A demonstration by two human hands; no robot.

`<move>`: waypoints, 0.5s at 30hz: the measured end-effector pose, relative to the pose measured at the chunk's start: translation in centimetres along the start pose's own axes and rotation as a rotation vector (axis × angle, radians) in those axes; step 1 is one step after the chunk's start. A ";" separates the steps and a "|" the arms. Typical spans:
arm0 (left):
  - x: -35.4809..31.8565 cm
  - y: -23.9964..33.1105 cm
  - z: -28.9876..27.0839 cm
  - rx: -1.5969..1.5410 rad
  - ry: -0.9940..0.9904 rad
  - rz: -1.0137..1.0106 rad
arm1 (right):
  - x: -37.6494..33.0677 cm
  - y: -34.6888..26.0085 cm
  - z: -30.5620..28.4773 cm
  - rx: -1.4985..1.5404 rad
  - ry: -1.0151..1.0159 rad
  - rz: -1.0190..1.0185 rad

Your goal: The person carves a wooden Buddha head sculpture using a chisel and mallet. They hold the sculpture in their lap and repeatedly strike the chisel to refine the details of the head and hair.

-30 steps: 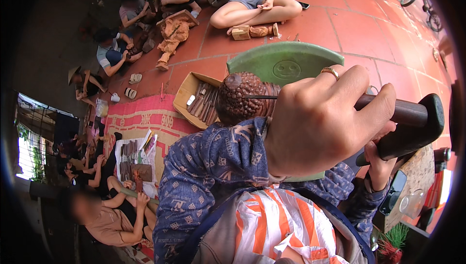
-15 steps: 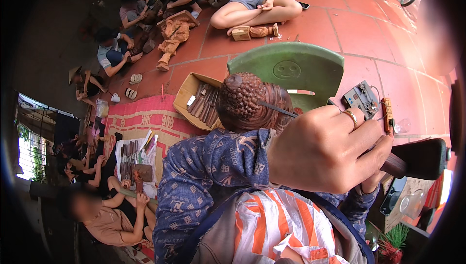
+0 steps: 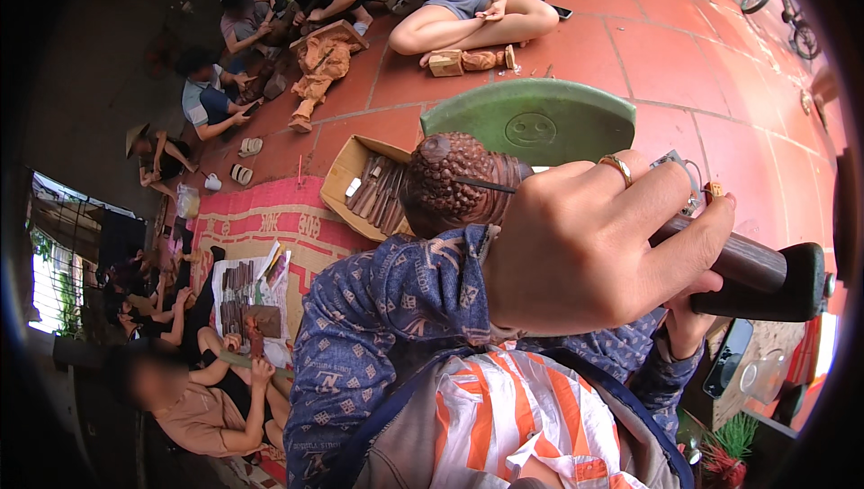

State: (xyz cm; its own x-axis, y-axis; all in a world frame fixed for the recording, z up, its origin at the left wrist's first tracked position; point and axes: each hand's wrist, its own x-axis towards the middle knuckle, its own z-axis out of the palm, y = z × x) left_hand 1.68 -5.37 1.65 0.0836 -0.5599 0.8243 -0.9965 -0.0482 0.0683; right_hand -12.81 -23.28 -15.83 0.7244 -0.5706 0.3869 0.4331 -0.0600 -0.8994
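A dark brown wooden carved head (image 3: 445, 185) with rows of knobbly curls lies in front of me on its side. My left hand (image 3: 598, 251), with a gold ring, is closed around a chisel (image 3: 742, 258). The thin blade points left and its tip meets the curls; the dark round handle sticks out to the right. Below and behind it, partly hidden, my right hand (image 3: 688, 318) is closed on the grip of a black mallet (image 3: 799, 284). The mallet's head is at the butt of the chisel handle; whether they touch I cannot tell.
A green plastic chair (image 3: 576, 111) stands behind the carving. A cardboard box (image 3: 340, 174) of chisels sits to its left, more tools (image 3: 237, 296) lie on paper on the red mat (image 3: 261, 219). Several people sit around with carvings. A phone (image 3: 727, 358) lies at right.
My left hand has shifted up slightly, and the chisel tip lies farther left over the curls. More of its handle shows. A blurred shape at upper right has mostly gone.
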 end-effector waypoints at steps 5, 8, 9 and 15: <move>0.5 -0.3 -1.6 -0.090 -0.003 0.017 | 1.1 -2.4 0.1 0.018 0.018 -0.086; 0.6 -0.4 -1.9 -0.174 0.072 0.035 | 1.8 -3.9 0.1 -0.022 0.010 -0.151; 0.6 -0.4 -1.7 -0.189 0.106 0.044 | 2.2 -4.3 0.4 -0.027 0.001 -0.171; 0.3 -0.2 -1.8 -0.303 0.177 0.063 | 3.1 -6.9 0.5 -0.075 0.033 -0.322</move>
State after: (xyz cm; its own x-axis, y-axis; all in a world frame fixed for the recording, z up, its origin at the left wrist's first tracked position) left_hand 1.93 -4.02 2.87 0.0467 -0.4008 0.9150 -0.9570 0.2444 0.1559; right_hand -13.31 -24.23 -8.28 0.5383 -0.5386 0.6481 0.5954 -0.3012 -0.7448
